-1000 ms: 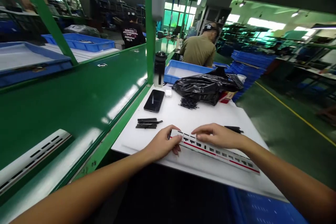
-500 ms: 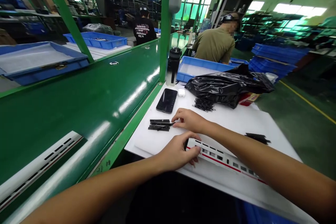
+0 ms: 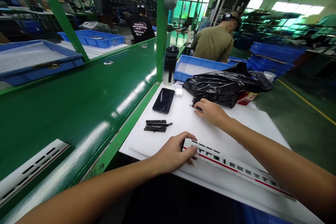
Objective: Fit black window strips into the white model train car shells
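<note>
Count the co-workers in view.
2: a person in a black printed T-shirt, far off beyond the green workbench, and a person in an olive T-shirt, just beyond the blue tray. Others may be hidden behind the shelving.

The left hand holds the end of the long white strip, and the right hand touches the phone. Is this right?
No: the head view shows the right hand at the small pile of black pieces beside the black plastic bag, not the phone.

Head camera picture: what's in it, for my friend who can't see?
A left hand holds the end of a white toy train carriage with a red stripe on a white workbench, while the right hand touches small black pieces beside a black plastic bag.
</note>
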`<state>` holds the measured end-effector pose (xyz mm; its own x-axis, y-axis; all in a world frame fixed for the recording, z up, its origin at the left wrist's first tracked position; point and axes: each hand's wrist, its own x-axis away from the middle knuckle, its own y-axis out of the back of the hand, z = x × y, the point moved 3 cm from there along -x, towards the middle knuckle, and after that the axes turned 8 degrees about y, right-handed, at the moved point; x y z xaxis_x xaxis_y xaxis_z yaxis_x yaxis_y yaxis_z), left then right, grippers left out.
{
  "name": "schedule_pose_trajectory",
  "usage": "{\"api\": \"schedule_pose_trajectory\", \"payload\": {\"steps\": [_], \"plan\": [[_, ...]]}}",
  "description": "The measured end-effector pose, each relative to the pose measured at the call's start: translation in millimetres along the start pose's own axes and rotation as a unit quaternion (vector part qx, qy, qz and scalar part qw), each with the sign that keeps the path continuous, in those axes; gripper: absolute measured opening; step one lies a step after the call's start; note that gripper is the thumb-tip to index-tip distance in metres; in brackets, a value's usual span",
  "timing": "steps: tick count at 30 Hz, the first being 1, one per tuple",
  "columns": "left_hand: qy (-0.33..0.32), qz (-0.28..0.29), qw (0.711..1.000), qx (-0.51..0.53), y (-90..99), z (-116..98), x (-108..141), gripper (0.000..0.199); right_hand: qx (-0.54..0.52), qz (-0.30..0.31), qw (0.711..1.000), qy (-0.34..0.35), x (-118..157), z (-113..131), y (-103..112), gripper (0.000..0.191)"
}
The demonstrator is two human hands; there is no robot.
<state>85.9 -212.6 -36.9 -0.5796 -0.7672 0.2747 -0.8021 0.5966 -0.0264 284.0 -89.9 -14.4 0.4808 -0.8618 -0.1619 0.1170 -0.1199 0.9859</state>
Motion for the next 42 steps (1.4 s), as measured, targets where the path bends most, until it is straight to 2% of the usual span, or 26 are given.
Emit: {"api": "schedule_pose_trajectory", "payload": {"steps": [7, 12, 19, 23, 27, 32, 37, 42], "plan": [[-0.007, -0.005, 0.999, -0.031, 1.3, 2, 0, 0.026, 0.074, 0.002, 0.997, -0.009, 8, -19, 3, 0.029], [-0.006, 0.000, 0.999, -0.034, 0.9, 0, 1, 0.027, 0.069, 0.011, 0.997, 0.011, 8, -28, 2, 0.023], [-0.007, 0.000, 0.999, -0.035, 1.1, 0, 2, 0.028, 0.038, -0.032, 0.998, 0.039, 9, -23, 5, 0.026], [-0.009, 0.002, 1.000, -0.018, 0.8, -1, 3, 0.026, -0.011, -0.082, 0.996, 0.027, 8, -17, 19, 0.025], [-0.006, 0.017, 1.000, 0.009, 0.1, 2, 0, 0.027, -0.080, -0.119, 0.990, -0.010, 13, -5, 37, 0.032], [-0.001, 0.033, 0.998, 0.051, 0.5, 5, -3, 0.032, -0.219, -0.131, 0.964, -0.079, 34, 15, 59, 0.029], [0.010, 0.015, 0.998, 0.053, 2.7, 0, -1, 0.033, -0.312, -0.046, 0.945, -0.086, 71, 35, 67, 0.034], [0.013, 0.016, 0.997, 0.070, 2.6, -1, 0, 0.036, -0.359, -0.028, 0.924, -0.129, 107, 54, 64, 0.035]]}}
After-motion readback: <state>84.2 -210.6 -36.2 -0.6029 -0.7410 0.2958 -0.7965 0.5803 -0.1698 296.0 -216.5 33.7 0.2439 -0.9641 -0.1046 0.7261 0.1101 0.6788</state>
